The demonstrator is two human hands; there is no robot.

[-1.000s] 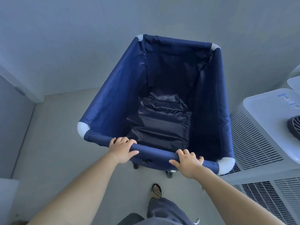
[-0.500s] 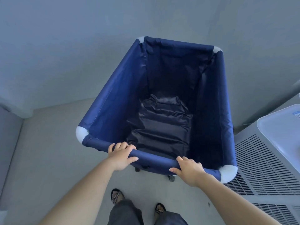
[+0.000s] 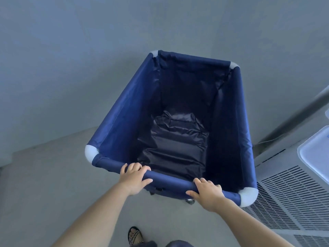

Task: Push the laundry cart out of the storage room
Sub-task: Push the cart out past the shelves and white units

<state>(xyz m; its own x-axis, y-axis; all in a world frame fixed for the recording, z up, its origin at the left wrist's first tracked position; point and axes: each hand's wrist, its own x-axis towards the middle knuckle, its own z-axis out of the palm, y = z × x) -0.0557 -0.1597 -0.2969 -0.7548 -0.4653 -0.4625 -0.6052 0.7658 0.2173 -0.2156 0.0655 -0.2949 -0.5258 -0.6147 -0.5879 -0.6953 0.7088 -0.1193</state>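
You're gripping the near rail of the laundry cart (image 3: 124,111) with left hand (image 3: 133,179) and right hand (image 3: 208,195), fingers curled over it. Cart's running just beside the vented unit (image 3: 292,198) (right corner risks snagging it).

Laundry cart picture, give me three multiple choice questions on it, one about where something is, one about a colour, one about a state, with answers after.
1. Where is the white vented appliance relative to the laundry cart?
A. To the cart's right
B. To the cart's left
C. Inside the cart

2. What colour are the cart's corner caps?
A. Red
B. White
C. Black

3. How are the hands placed?
A. Both hanging free
B. One on the appliance
C. Both gripping the near rail

Answers: 1 A, the grilles sit by the cart's right side. 2 B, pale caps show at the blue fabric's corners. 3 C, the left hand and right hand each wrap the near rail.
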